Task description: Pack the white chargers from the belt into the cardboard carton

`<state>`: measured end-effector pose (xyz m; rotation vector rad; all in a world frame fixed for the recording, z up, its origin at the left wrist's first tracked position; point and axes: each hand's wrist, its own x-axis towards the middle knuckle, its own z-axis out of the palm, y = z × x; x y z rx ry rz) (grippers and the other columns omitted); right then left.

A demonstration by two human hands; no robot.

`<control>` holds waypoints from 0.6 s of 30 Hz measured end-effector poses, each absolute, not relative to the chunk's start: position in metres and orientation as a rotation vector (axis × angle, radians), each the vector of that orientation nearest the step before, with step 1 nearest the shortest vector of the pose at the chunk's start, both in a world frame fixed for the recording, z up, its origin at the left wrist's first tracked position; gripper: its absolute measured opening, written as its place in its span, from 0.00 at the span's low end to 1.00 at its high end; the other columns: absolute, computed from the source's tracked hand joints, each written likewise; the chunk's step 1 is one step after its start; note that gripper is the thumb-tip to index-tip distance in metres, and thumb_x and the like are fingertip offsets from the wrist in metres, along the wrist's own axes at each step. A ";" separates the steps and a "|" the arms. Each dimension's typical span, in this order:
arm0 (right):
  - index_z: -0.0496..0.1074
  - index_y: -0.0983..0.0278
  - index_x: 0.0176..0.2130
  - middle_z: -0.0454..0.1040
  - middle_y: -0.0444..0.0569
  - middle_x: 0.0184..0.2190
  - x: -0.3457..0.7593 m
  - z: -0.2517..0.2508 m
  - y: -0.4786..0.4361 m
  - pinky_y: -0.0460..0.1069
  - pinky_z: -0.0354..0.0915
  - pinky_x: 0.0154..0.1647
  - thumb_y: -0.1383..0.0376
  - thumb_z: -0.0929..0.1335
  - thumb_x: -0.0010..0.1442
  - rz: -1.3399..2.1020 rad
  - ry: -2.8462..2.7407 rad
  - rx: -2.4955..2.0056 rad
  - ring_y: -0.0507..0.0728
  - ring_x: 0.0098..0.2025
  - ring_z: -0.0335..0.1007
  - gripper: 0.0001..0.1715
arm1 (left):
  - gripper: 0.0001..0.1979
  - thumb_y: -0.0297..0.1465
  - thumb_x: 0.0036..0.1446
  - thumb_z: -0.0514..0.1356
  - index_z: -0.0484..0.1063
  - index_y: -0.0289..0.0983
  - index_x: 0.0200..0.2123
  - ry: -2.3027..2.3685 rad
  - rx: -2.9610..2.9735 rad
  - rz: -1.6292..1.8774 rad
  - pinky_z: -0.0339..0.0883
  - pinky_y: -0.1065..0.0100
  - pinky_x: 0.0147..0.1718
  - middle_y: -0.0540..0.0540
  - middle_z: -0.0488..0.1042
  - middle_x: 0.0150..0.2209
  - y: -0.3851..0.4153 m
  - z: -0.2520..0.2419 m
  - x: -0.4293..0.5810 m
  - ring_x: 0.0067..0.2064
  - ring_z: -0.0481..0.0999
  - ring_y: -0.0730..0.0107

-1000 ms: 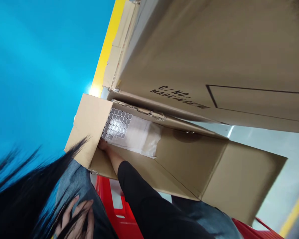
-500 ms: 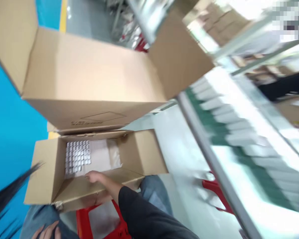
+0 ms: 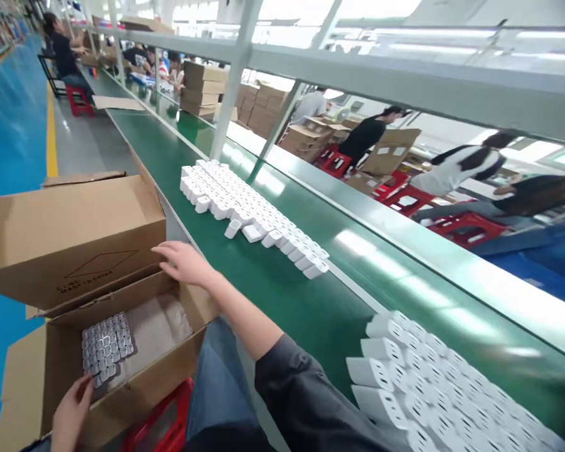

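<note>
My left hand (image 3: 74, 408) is inside the open cardboard box (image 3: 145, 383), fingers curled at the nearest corner of a block of small white charger-like pieces (image 3: 106, 345). Whether a piece is between those fingertips is hidden. The pieces stand in tight rows on a pale sheet (image 3: 153, 326) at the box bottom. My right hand (image 3: 183, 260) is open with its fingers stretched out, above the box's right end by a raised flap. Right of it on the green conveyor belt (image 3: 263, 295) stand a long group of white pieces (image 3: 249, 207) and a closer group (image 3: 433, 376).
A second open carton (image 3: 75, 232) stands behind the box. A red stool (image 3: 179, 402) is below me. Metal shelf posts (image 3: 230, 88) and rails run along the line. Several people sit beyond the belt, among stacked cartons (image 3: 202, 88).
The view has swung right toward the belt. My right hand has risen out of the box to its right end. My left hand has moved from my lap into the box.
</note>
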<state>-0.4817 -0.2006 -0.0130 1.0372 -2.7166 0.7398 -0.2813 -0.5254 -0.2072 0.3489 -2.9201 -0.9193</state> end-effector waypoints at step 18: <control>0.61 0.57 0.65 0.42 0.56 0.69 -0.397 -0.013 0.070 0.67 0.51 0.64 0.53 0.68 0.59 0.663 -2.501 -1.057 0.69 0.70 0.36 0.37 | 0.22 0.29 0.64 0.51 0.64 0.35 0.61 -2.462 -1.396 -0.608 0.52 0.50 0.65 0.40 0.66 0.63 -0.067 0.003 -0.475 0.65 0.61 0.55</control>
